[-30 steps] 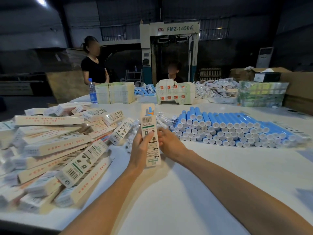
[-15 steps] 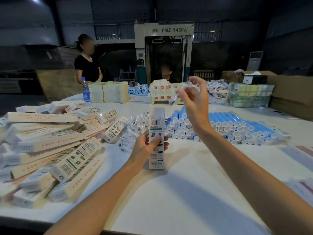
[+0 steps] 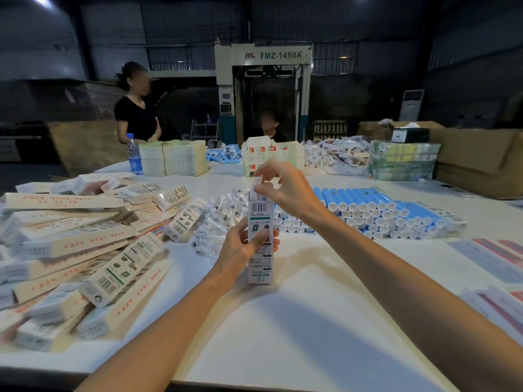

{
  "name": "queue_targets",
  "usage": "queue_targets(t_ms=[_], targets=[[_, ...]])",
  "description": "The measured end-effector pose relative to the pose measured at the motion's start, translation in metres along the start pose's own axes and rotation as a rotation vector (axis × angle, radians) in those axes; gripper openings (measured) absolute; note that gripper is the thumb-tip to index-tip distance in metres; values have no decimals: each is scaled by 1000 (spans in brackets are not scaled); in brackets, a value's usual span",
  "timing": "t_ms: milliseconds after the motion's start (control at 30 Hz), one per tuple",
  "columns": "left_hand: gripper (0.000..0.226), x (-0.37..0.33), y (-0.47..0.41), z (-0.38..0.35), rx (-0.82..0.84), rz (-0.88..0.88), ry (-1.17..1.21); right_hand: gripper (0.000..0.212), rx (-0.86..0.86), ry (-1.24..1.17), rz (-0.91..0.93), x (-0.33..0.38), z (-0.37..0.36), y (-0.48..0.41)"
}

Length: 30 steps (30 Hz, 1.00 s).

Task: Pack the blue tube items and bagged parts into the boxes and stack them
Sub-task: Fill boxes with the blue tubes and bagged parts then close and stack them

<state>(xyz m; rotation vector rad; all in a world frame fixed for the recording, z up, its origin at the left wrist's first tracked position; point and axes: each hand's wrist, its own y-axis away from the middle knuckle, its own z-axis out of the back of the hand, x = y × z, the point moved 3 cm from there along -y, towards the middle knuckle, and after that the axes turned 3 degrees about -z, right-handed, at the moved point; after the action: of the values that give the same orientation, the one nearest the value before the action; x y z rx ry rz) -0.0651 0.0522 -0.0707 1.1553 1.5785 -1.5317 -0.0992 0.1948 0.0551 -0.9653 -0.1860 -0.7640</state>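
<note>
A heap of boxes (image 3: 85,250) sprawls left of the fingers. The left hand (image 3: 240,250) grips an upright box (image 3: 259,207). The right hand (image 3: 288,190) pinches a clear bagged part (image 3: 257,182) at its open top edge. Blue tubes (image 3: 382,210) lie rightward, and open tabletop (image 3: 283,335) spreads nearer.

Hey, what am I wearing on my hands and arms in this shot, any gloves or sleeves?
No gloves: the left hand and right hand are bare, with no ring, watch or bracelet that I can make out. The left forearm and right forearm are uncovered down to the picture's edge, so no sleeve shows.
</note>
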Motion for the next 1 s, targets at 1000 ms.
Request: queue_targets(t_ms=[1000], targets=[[65,-14,0,-6,21,-286,-353,29,-14,-439,-117,-26,-19,76]])
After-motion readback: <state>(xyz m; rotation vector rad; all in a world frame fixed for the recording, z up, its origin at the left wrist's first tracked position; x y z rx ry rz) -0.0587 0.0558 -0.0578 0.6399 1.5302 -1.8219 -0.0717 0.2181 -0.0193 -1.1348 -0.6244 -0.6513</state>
